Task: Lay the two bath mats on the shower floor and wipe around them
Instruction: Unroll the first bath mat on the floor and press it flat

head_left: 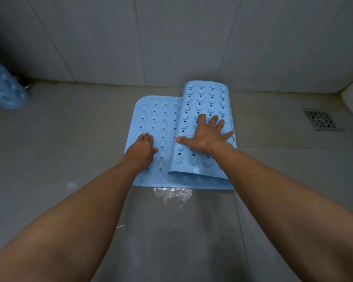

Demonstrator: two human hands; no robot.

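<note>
We press our left hand [144, 147] flat on the blue bath mat [157, 119], fingers together; our right hand [207, 133], fingers splayed, presses its curled half.

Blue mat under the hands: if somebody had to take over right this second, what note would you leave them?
Left hand: open, pressing the flat left part of the first mat.
Right hand: open, fingers spread on the mat's curled right part.
Second mat: rolled up, far left by the wall.
Done: first mat about half unrolled on the floor.
Left: flatten the curl, lay the second mat, wipe around both. No cloth in view; clear plastic wrap lies at the mat's near edge.
</note>
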